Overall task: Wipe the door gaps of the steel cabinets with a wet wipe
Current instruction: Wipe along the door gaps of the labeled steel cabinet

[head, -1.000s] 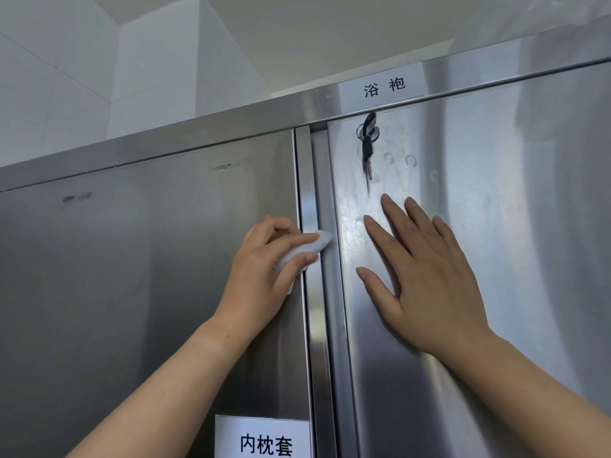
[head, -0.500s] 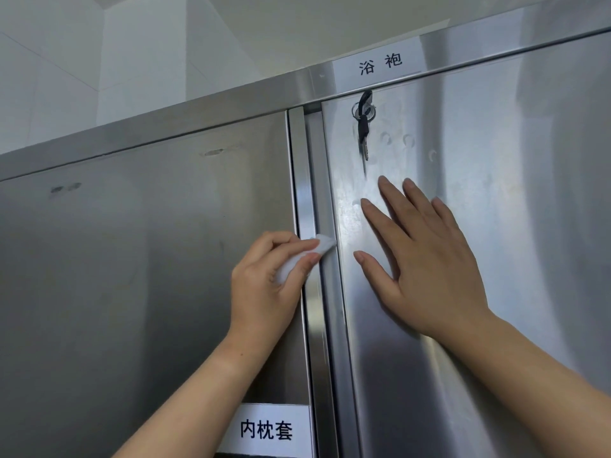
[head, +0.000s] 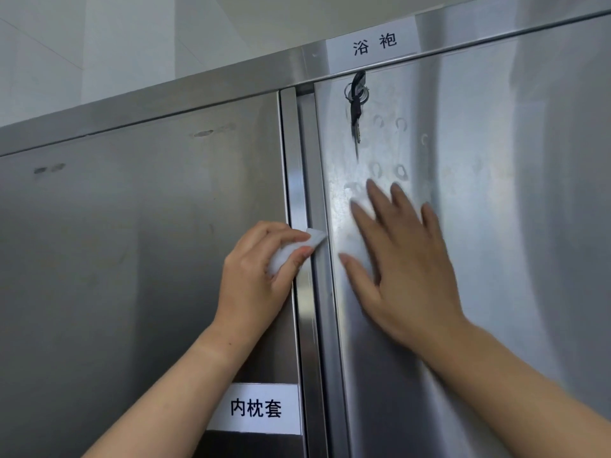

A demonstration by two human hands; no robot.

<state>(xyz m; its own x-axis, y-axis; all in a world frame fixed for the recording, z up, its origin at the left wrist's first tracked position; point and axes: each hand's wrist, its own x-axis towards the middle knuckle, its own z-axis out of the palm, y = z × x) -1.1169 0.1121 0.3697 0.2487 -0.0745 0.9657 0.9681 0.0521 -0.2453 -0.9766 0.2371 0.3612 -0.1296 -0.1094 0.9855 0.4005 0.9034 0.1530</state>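
Directly ahead, the left hand [head: 254,282] pinched a folded white wipe [head: 312,238] between thumb and fingers, its tip pressed into the upright gap [head: 309,153] between two steel cabinet doors. The right hand [head: 406,269] lay flat, fingers spread, on the right door [head: 496,226], below a key [head: 355,110] hanging from its lock.

A bunch of keys [head: 356,110] with a dark head is seen hanging from a round lock [head: 363,92]. Just above the keys, a white label printed 浴袍 [head: 372,44] is fixed. A second white label, printed 内枕套 [head: 256,408], is placed far below the keys and to their left. Ring-shaped finger marks [head: 400,123] are scattered right of and below the keys. White wall tiles [head: 99,44] are seen up and left of the keys.
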